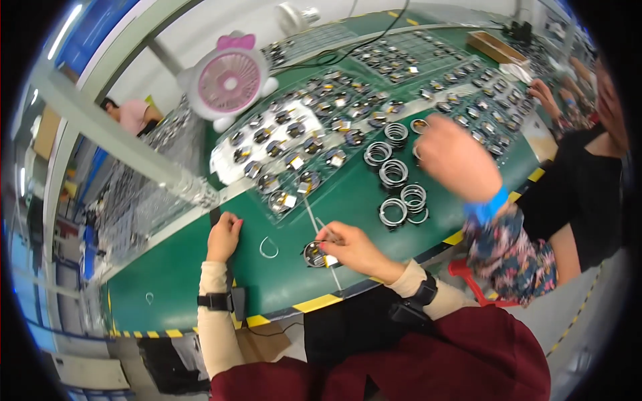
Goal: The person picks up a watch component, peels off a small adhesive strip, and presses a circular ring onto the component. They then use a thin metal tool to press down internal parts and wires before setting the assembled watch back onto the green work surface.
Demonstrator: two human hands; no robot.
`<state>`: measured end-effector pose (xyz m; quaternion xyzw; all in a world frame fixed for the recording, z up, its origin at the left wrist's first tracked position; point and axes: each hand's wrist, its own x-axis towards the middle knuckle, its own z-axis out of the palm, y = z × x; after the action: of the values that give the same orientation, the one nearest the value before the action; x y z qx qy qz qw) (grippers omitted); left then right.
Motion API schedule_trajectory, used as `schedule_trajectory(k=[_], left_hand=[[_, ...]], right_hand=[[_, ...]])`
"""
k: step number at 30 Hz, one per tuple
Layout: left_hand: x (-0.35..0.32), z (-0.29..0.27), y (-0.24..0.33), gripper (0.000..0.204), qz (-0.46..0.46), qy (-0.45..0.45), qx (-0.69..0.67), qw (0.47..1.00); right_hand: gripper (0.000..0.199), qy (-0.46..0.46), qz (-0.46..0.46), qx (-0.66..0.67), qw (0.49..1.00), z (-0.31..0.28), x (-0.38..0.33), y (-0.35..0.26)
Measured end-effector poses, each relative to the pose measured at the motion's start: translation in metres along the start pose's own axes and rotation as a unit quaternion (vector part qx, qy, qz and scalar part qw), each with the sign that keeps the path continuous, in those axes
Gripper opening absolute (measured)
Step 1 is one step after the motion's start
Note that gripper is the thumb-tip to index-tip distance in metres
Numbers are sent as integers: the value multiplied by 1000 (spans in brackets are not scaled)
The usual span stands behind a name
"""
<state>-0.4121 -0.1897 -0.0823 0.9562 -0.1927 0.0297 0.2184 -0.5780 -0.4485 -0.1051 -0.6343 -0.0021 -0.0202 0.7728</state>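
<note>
The right hand [348,248] rests on the green worktop [200,281] with its fingers [329,235] pinched narrow on a small round metal part with a dark centre [314,254], which sits at about 8 o'clock from the knuckles and touches the worktop. A thin pale wire or strip [319,224] runs from near those fingertips up toward 11 o'clock. The part looks round, so no long axis can be read on it.

The left hand [224,235] lies well apart at 9 o'clock from the part, its fingers curled in loosely against the worktop by a small dark piece [215,215] at the fingertips; whether they grip it cannot be told. Between the two hands, nearer the right one, lies a single thin silver wire ring [268,248], flat and touched by neither. A second small ring [149,297] lies far off at 8 o'clock.

At 1 o'clock from the right hand stand stacks of silver metal rings [394,190], and beyond them, at 11 to 12 o'clock, a white sheet [224,160] carrying rows of round metal parts. A co-worker's hand [455,157], blue band at the wrist, reaches over the ring stacks from 3 o'clock. A pink and white desk fan [229,80] stands at 11 o'clock, far off.
</note>
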Motion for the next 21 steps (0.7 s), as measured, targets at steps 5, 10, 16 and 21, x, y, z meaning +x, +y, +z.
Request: schedule_trajectory(k=[5, 10, 16, 21], left_hand=[[-4, 0, -2, 16, -10, 15, 2, 1000], [-6, -1, -5, 15, 7, 21, 3, 1000], [15, -34, 9, 14, -147, -171, -167, 960], [30, -52, 15, 16, -101, -150, -175, 968]], right_hand=[[10, -44, 2, -54, 998, 0, -1, -19], [7, -77, 33, -79, 993, 0, -2, -24], [10, -54, 49, -11, 997, 4, 0, -14], [10, -50, 61, -23, 997, 7, 0, -23]])
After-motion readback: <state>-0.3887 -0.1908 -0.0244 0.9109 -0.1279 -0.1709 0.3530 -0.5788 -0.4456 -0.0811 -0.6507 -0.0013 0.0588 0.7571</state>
